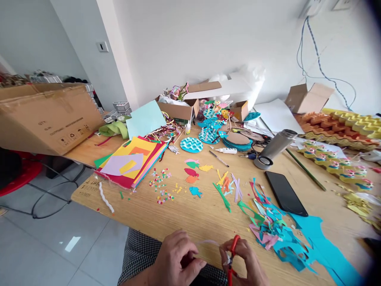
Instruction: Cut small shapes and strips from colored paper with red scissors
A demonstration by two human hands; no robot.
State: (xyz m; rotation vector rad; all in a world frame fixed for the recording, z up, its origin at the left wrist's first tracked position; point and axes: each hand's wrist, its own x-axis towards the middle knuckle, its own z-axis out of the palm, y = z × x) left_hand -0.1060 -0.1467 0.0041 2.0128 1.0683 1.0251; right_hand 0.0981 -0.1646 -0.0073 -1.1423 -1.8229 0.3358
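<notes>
At the table's front edge my right hand (pixel 248 260) holds red-handled scissors (pixel 233 246). My left hand (pixel 178 258) is beside it, its fingers curled towards the thumb; what they hold, if anything, is hidden. A thin pale strip (pixel 208 241) spans the gap between the hands. Beyond them lie paper fish, among them a blue fish (pixel 195 192), an orange one (pixel 192 179) and a yellow one (pixel 206 168). Small colored paper dots (pixel 165 197) are left of the fish, and green strips (pixel 222 196) are on the right.
Colored paper sheets (pixel 137 153) are stacked at the left. Blue scraps (pixel 294 250), a black phone (pixel 285 192) and a steel flask (pixel 279 143) are at the right. A glue bottle (pixel 228 151) lies near the middle. A large cardboard box (pixel 53 119) stands far left.
</notes>
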